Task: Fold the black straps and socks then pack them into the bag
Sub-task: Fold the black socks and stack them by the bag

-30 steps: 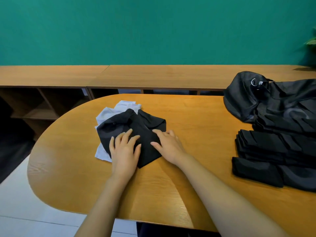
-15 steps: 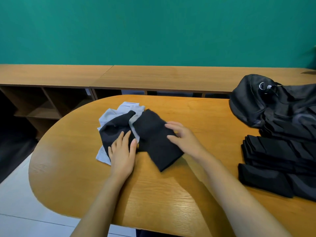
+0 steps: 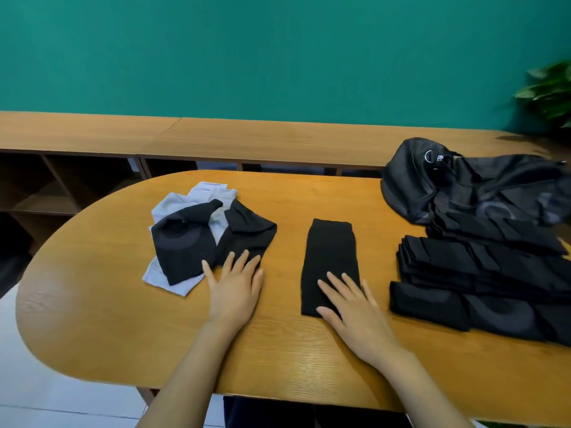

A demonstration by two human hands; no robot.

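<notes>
Black sock (image 3: 330, 264) slid right off the pile (image 3: 200, 239), flat under right hand (image 3: 352, 307)

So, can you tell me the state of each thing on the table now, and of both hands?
Left hand, flat, fingertips on the loose pile.
Right hand, flat, pressing the single black piece.
Single black piece, laid out flat, apart from the others.
Loose pile, black and grey pieces, unfolded, overlapping.
Folded stack, neat, beside the bag.
Bag, slumped; open or closed unclear.

I see a teal wall (image 3: 278, 50) across the top, low wooden shelving (image 3: 92, 134) below it, a rounded table (image 3: 123, 319) mid-frame, pale floor tiles (image 3: 46, 396) lower left, a plant (image 3: 550, 91) upper right.
</notes>
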